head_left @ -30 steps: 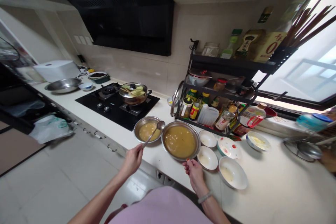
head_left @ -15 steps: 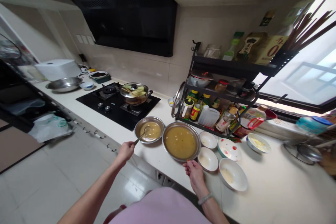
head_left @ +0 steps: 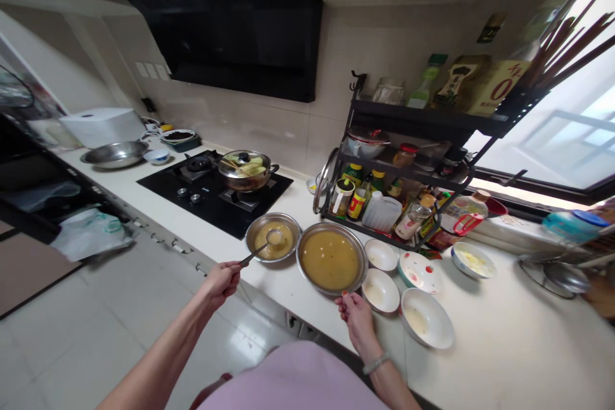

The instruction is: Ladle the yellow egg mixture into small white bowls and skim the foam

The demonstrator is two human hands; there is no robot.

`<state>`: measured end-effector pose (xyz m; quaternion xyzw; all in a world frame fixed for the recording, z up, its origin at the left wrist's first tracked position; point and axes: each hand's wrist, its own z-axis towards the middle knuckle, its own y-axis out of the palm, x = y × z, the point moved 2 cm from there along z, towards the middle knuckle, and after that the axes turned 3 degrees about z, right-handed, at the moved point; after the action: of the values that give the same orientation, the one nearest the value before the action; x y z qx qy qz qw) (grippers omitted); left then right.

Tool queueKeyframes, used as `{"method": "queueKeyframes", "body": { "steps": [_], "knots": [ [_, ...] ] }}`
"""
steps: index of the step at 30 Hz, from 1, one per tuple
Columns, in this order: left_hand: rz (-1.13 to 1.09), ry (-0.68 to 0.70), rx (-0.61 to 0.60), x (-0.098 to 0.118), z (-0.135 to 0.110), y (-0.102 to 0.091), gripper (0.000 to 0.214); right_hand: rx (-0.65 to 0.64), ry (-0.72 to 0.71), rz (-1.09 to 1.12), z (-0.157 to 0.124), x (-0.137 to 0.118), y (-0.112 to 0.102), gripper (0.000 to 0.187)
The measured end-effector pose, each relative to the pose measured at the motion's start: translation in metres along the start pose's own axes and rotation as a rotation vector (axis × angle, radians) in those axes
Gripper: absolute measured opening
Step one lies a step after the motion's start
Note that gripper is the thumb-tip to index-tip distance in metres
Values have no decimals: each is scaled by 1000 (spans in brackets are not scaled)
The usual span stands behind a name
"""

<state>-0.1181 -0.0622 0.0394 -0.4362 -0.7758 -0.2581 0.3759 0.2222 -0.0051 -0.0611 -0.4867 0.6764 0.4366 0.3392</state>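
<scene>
My left hand (head_left: 223, 282) is closed round the handle of a ladle (head_left: 257, 253). The scoop of the ladle holds pale liquid over the smaller metal basin (head_left: 250, 243), which contains yellowish-brown liquid. Beside it stands a larger metal basin (head_left: 302, 269) with similar liquid and a few pale bits on top. At this basin's near rim, my right hand (head_left: 354, 314) has its fingers curled and pinched at the edge. Just right of the hand are white bowls (head_left: 387, 291), (head_left: 439, 327) with a little pale residue inside.
A lidded pot (head_left: 245, 173) sits on the black gas stove (head_left: 206, 205). Behind the bowls stands a black rack (head_left: 408, 173) full of bottles and jars. A red-dotted dish (head_left: 418, 272) and a bowl of pale yellow pieces (head_left: 473, 261) are to the right.
My left hand has moved slightly left and down. The ladle's scoop has shifted right and now shows as a round scoop with liquid. My right hand stays at the rim.
</scene>
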Motion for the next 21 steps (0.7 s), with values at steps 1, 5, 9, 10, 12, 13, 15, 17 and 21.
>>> {"method": "queueKeyframes", "body": {
  "steps": [1,5,9,10,12,13,15,17,21],
  "knots": [
    [6,-1,-12,1,-2,1,20,-1,0,-1,0,0,0,38],
    [13,5,-70,2,-12,8,26,-6,1,-3,0,0,0,39],
    [36,0,-131,0,-22,22,26,-1,-3,-3,0,0,0,40],
    [47,0,-146,-1,-24,26,26,-1,-3,-3,0,0,0,40],
    [76,7,-176,-5,-29,36,26,-2,0,-1,0,0,0,41],
    [97,14,-187,-7,-31,42,27,-2,2,0,0,0,0,41],
    [171,30,-194,-11,-34,53,27,2,4,0,0,0,0,42],
    [305,101,-171,-15,-36,62,25,3,1,-2,0,0,0,43],
    [685,507,-85,-19,-43,72,18,-6,-5,-1,0,0,0,42]
  ]
}}
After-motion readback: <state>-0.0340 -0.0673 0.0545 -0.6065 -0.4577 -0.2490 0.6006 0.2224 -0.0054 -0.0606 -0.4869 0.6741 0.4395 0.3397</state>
